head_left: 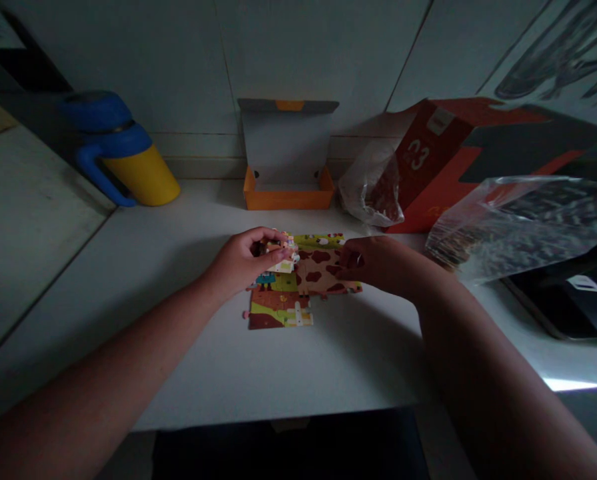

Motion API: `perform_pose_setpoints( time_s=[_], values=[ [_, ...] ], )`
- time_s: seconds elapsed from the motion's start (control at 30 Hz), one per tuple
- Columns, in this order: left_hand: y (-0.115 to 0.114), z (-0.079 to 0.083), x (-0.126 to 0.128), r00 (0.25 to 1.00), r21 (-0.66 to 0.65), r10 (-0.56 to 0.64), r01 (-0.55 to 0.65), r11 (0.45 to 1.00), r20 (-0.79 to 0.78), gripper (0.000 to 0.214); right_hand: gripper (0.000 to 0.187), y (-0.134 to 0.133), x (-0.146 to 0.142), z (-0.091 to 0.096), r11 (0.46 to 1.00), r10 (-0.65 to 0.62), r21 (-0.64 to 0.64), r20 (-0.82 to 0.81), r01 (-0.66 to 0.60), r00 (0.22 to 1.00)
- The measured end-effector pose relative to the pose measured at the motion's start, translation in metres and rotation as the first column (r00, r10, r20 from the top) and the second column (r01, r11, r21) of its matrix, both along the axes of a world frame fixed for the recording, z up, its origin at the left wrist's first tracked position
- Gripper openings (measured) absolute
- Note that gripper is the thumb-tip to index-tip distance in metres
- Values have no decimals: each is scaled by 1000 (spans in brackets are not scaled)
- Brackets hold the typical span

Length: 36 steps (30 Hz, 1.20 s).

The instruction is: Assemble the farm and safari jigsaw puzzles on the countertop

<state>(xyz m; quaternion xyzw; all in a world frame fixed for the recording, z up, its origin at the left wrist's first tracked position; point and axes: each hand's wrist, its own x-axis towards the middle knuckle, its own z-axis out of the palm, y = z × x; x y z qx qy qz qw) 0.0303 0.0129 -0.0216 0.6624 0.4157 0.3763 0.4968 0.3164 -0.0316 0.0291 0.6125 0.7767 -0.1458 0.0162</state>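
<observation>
A partly joined jigsaw puzzle (281, 308) lies flat on the white table, showing a brown-spotted cow, green grass and a white fence. Above its left side, my left hand (248, 259) is closed around a small stack of loose puzzle pieces (287, 259), held between thumb and fingers. My right hand (366, 260) rests at the puzzle's right edge, its fingers curled together over the cow part. Whatever sits between those right fingertips is hidden.
An open orange box (288, 200) stands behind the puzzle. At the back left is a blue and yellow jug (143, 167). Toward the right are a red box (423, 160), clear plastic bags (523, 227) and a black device (573, 300). The table's front edge (278, 421) runs below.
</observation>
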Motion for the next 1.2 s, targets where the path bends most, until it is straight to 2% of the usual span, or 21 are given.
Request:
perform_pose_setpoints(
  time_s=[0.17,0.23,0.37,0.53,0.63,0.77,0.83,0.9,1.03,1.2],
  values=[
    [0,0,0,1000,-1,6,-6,1000,6,33,22,1,1,1,1000,8,-17,2,-7,1000],
    [0,0,0,1000,0,6,-6,1000,11,33,17,2,5,3,999,-30,25,-47,31,998],
    [0,1,0,1000,4,7,-7,1000,9,34,18,3,16,5,984,-95,135,-168,118,981],
    [0,0,0,1000,5,3,-3,1000,-3,33,13,2,16,5,999,-37,-37,-103,33,994],
    [0,0,0,1000,0,3,-3,1000,7,33,15,1,12,2,997,2,-75,-83,-8,997],
    [0,1,0,1000,6,7,-7,1000,18,31,11,1,9,0,1000,3,-18,-65,-4,998],
    [0,1,1,1000,15,2,-2,1000,24,31,10,0,4,0,998,-22,55,-131,29,991],
    [0,2,1,999,39,-17,15,999,36,32,14,-2,-7,-1,991,-31,115,-297,68,954],
    [-3,3,4,998,116,-53,50,992,30,35,30,-7,-36,-7,986,-6,131,-601,106,800],
    [-7,3,6,996,155,-88,88,984,-6,39,33,-7,-55,-21,989,-80,33,-711,147,698]
  ],
)
